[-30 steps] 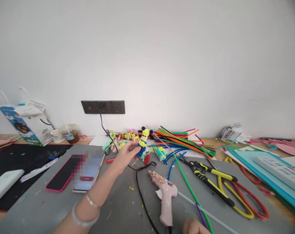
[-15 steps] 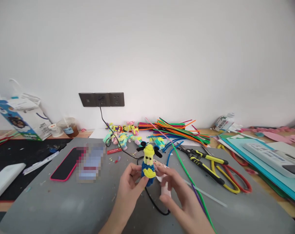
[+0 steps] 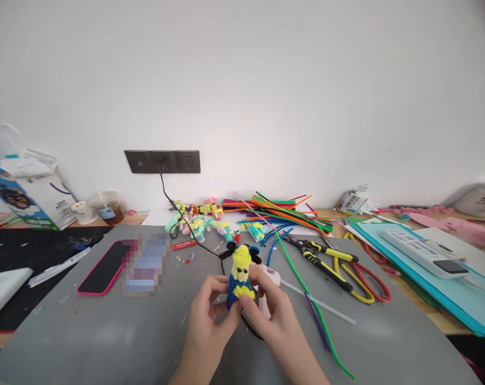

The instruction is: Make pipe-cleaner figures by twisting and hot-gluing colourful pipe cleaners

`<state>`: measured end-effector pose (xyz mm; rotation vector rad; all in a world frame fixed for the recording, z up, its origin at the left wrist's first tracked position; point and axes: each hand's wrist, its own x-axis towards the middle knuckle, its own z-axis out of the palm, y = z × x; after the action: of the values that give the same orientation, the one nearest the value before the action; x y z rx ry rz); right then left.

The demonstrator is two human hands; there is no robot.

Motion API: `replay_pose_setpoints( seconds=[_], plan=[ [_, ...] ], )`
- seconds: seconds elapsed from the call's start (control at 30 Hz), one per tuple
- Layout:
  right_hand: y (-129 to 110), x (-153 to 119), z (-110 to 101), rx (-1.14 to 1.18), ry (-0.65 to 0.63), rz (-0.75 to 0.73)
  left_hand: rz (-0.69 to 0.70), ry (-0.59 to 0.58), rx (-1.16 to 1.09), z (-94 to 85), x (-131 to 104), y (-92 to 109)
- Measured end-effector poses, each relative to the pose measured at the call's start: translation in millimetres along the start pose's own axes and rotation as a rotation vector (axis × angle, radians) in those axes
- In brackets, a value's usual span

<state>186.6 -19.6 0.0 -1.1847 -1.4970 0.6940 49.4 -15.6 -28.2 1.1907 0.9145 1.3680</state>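
A small pipe-cleaner doll (image 3: 240, 261) is upright between my hands, with a yellow head, dark eyes, a blue body, black ear-like loops and a yellow piece at its front. My left hand (image 3: 208, 315) grips its left side between thumb and fingers. From the other side, my right hand (image 3: 277, 313) is closed on it, its thumb against the yellow piece. Partly hidden behind my right hand lies a pale pink object (image 3: 271, 274) on the grey mat (image 3: 138, 337). A black cord (image 3: 250, 327) passes beneath my hands.
Green pipe cleaner (image 3: 294, 269), purple pipe cleaners (image 3: 317, 325) and a translucent stick (image 3: 326, 306) lie right. Beyond are pliers (image 3: 326, 267), scissors (image 3: 372, 283) and a pipe-cleaner bundle (image 3: 278, 211). Left lies a phone (image 3: 106, 270); small colourful figures (image 3: 198, 222) sit at the back.
My right hand has moved in from beside the doll and closed on it. The doll has turned slightly and tilts a little. The view has shifted slightly to the right.
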Motion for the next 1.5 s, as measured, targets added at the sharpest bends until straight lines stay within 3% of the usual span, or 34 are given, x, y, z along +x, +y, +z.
replay_pose_setpoints(
  seconds=[0.53,0.73,0.93,1.1,1.4,1.5],
  plan=[
    [3,-3,5,0.001,0.034,0.062,-0.053,-0.026,0.008,-3.9,2,3],
    [10,-2,7,-0.023,-0.001,0.069,-0.059,0.032,0.072,-7.3,3,2],
    [9,-1,-15,0.040,0.043,0.169,-0.168,0.191,0.096,-27.5,31,-11],
    [13,-2,-40,0.037,0.084,0.229,-0.129,0.210,0.176,-46.6,55,-20],
    [29,-13,-61,0.016,0.181,0.273,-0.088,0.186,0.255,-52.5,58,-15],
    [32,-14,-63,0.002,0.119,0.290,-0.091,0.177,0.274,-53.6,59,-18]
  ],
)
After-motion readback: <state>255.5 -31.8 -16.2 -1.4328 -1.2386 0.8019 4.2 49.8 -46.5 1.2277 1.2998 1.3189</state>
